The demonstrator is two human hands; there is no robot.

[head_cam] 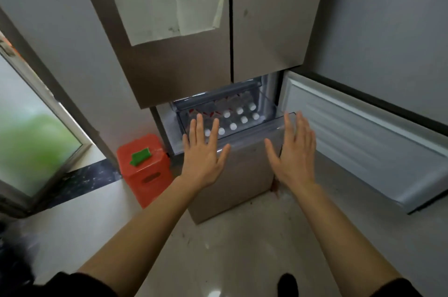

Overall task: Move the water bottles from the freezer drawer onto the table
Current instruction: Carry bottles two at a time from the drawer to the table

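Both arms reach forward, left hand [203, 158] and right hand [293, 156] flat, fingers spread.

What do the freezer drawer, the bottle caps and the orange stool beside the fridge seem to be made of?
Freezer drawer: apparently clear glossy plastic; the bottles show through its wall. Bottle caps: probably white plastic, too small to be sure. Orange stool: seemingly moulded plastic, slightly shiny, with a slot in its side.
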